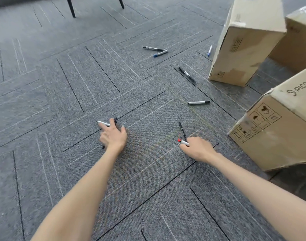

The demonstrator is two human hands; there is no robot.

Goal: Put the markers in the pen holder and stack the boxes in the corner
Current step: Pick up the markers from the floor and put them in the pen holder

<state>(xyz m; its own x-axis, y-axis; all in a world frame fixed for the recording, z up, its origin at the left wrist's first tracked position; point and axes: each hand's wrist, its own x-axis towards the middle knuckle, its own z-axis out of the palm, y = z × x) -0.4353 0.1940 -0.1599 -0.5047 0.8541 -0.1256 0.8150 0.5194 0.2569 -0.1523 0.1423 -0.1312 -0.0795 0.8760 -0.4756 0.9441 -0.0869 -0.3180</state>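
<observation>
Markers lie scattered on grey carpet. My left hand [113, 135] reaches down over a white marker [103, 123] and a black pen [115, 120], fingers spread and touching them. My right hand [196, 147] is closed on a red-capped marker [183, 142] and a black pen [182, 131]. Farther off lie a white marker with a black cap [198, 102], a black pen [187, 74], a black-capped marker [153, 48] touching a blue-capped one [160, 53], and a blue marker [209, 50] beside a box. No pen holder is in view.
Three cardboard boxes stand at the right: a tall tilted one [242, 49], one behind it [300, 40], and a near one printed PICO [277, 129]. Two dark chair legs [71, 7] stand on the carpet at the top left.
</observation>
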